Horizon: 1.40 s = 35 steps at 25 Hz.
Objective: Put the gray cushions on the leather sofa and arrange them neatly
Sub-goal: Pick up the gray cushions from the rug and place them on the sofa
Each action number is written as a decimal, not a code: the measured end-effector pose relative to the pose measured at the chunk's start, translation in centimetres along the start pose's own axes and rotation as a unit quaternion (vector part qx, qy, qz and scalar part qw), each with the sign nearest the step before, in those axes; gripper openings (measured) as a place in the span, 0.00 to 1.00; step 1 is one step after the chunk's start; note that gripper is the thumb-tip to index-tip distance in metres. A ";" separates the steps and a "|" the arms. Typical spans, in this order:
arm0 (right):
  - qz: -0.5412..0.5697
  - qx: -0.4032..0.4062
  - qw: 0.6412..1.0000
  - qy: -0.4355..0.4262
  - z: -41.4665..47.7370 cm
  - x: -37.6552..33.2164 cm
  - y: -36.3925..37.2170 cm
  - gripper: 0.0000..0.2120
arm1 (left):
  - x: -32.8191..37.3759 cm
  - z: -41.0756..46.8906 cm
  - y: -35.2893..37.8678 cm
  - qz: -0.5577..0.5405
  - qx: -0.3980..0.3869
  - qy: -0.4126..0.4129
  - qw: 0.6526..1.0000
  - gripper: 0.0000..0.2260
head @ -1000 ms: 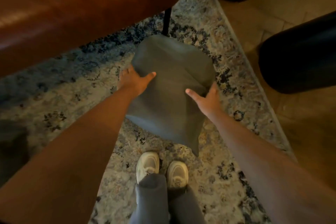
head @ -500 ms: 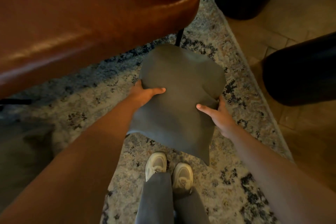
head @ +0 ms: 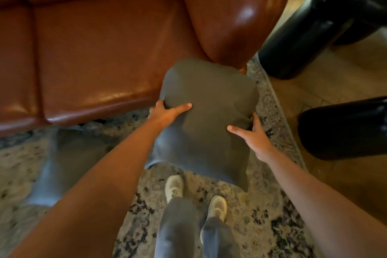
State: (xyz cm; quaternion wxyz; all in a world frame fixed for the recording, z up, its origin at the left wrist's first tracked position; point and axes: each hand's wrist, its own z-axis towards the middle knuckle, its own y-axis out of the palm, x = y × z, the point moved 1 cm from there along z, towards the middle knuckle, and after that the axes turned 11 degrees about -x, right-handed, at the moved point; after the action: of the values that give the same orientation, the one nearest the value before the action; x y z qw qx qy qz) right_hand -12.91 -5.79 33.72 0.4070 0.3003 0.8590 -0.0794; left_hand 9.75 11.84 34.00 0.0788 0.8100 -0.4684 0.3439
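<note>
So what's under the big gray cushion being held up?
Below the plump gray fabric cushion, held by the left hand and right hand, lie the speckled patterned rug and two pale sneakers. The rug directly beneath it is covered.

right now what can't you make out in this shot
- Head view: underside of the held gray cushion and the fingers beneath it, hidden by the cushion itself.
- Second gray cushion on the rug: motion-blurred and partly behind the left forearm.
- Leather sofa: cut off by the top and left edges.
- Black furniture: cut off at right.
</note>
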 end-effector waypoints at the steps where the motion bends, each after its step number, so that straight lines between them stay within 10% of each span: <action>1: -0.007 -0.009 1.000 -0.006 -0.1 -2.1 1.6 0.52 | 1.2 -1.0 -2.0 -0.020 0.017 0.011 1.000 0.58; 23: -0.134 -0.086 0.986 -0.046 22.3 -35.9 16.3 0.68 | 22.7 11.8 -27.9 -0.097 0.092 0.092 0.987 0.61; 35: -0.122 -0.101 0.986 -0.048 37.3 -41.4 15.6 0.59 | 26.5 24.1 -31.1 -0.075 0.093 0.120 0.986 0.56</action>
State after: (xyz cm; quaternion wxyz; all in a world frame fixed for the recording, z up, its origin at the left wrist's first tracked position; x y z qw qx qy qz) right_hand 40.66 -26.11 41.87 0.4636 0.1466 0.8721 -0.0558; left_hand 55.23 -0.58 38.68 0.0840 0.7997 -0.3592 0.4737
